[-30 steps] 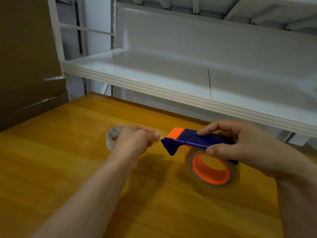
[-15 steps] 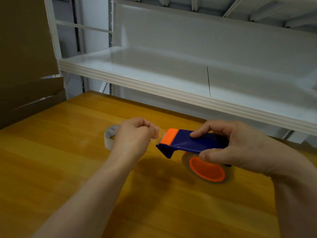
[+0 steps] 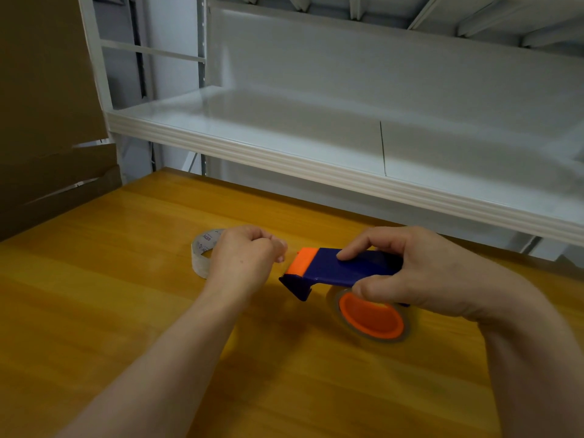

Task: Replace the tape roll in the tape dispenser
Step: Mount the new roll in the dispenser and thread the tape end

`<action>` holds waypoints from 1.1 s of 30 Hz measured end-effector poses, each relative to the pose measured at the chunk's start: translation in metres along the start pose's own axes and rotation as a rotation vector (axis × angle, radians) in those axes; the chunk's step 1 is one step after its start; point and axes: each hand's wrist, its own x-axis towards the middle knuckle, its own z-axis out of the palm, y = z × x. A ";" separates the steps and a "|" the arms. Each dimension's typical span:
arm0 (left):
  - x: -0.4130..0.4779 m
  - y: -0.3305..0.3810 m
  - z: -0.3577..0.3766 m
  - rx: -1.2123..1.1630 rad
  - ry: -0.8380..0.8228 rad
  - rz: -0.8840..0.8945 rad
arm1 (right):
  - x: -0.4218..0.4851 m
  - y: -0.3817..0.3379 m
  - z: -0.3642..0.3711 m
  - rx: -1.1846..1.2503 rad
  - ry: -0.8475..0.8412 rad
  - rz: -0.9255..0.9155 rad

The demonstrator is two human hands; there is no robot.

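My right hand [image 3: 420, 273] grips a blue tape dispenser [image 3: 341, 267] with an orange front tip, held just above the wooden table [image 3: 94, 295]. A clear tape roll [image 3: 408, 334] sits on its orange hub [image 3: 369, 320] under my palm. My left hand [image 3: 243, 257] is closed in a pinch just left of the orange tip. A faint clear strip of tape seems to run from the tip to its fingertips. A nearly used-up tape roll [image 3: 200, 248] with printed lettering lies on the table behind my left hand, partly hidden by it.
A white metal shelf [image 3: 284, 162] overhangs the far edge of the table, just beyond my hands. Brown cardboard [image 3: 41, 121] stands along the left side.
My right hand has tilted the dispenser so its top faces me more, and has shifted it slightly left and down. My left hand stays pinched in nearly the same place.
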 end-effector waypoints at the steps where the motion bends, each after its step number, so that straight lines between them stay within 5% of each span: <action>1: 0.000 0.000 0.000 -0.005 -0.002 0.002 | 0.000 0.000 0.000 0.004 0.003 0.002; 24: 0.006 -0.010 0.001 0.425 -0.075 0.085 | 0.020 0.011 0.017 -0.140 -0.038 0.047; 33: 0.011 -0.015 0.006 0.596 -0.119 0.049 | 0.031 0.009 0.036 -0.309 0.075 0.015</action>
